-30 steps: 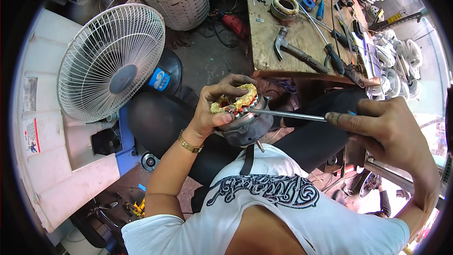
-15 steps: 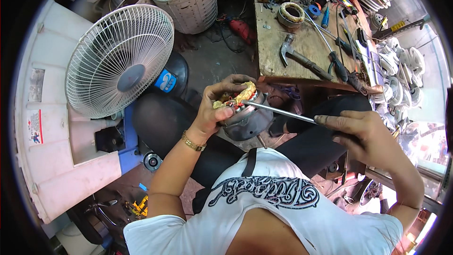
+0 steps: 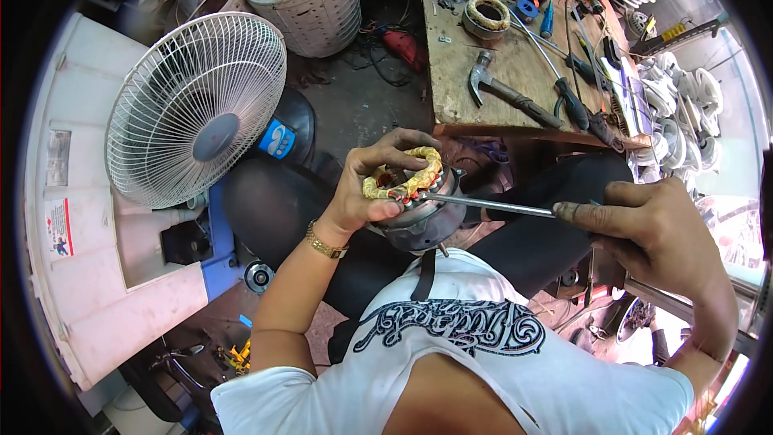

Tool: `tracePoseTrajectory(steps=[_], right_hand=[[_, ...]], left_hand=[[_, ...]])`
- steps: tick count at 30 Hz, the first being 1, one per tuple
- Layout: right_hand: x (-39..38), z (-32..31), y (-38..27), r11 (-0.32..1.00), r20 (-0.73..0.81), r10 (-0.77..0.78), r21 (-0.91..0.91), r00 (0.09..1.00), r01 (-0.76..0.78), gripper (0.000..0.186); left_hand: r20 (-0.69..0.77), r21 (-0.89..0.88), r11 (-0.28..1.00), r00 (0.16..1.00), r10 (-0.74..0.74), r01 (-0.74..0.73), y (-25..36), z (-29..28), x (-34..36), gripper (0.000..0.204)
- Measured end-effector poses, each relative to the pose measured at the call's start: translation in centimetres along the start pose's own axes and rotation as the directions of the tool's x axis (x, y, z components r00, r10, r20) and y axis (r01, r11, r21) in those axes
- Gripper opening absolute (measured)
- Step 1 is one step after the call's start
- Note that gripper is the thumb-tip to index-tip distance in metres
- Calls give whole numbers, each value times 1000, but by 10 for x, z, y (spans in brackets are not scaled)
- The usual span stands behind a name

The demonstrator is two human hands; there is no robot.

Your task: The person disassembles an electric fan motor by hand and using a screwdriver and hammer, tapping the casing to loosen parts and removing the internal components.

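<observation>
My left hand (image 3: 360,181) is closed round a motor stator, a ring of yellowish wound coils (image 3: 431,169) with bits of red along its edge. Below the ring sits the rounded grey motor housing (image 3: 419,229), held between my thighs, with a short shaft poking out toward me. My right hand (image 3: 644,221) grips a long steel screwdriver (image 3: 507,207); its handle end is hidden in the palm. The blade reaches left to the near right edge of the stator, where it appears to touch between coils and housing.
A wooden bench (image 3: 451,97) at the upper right bears a hammer (image 3: 507,93), screwdrivers and another coil ring (image 3: 487,16). To my left stands a caged fan (image 3: 201,113) beside a white machine body (image 3: 88,290). A white basket (image 3: 310,12) of scrap stands beyond.
The stator has turned in my left hand, so its round opening now shows. The screwdriver's tip has shifted lower along the rim, and my right hand has moved slightly right.
</observation>
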State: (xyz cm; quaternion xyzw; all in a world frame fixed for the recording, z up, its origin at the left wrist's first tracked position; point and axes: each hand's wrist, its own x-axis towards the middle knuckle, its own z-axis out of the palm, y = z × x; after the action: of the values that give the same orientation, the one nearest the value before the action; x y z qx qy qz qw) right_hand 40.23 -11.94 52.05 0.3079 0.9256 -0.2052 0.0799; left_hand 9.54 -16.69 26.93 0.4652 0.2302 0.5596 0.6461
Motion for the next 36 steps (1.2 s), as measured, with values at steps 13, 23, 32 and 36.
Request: tracePoseTrajectory(steps=[13,23,32,36], right_hand=[[3,59,21,942,-67,27,337,997,-3,43],[-41,124,117,218,-328,467,943,821,253,70],[-12,176,137,42,-346,561,919,752,392,69],[-5,189,162,-38,-313,594,909,741,414,61]], left_hand=[[-99,74,997,995,2,5,4,-5,-5,62],[8,-173,985,1000,-4,5,1,12,4,87],[33,-210,977,999,42,-34,5,15,4,88],[-82,-289,946,988,127,-146,26,20,-15,87]])
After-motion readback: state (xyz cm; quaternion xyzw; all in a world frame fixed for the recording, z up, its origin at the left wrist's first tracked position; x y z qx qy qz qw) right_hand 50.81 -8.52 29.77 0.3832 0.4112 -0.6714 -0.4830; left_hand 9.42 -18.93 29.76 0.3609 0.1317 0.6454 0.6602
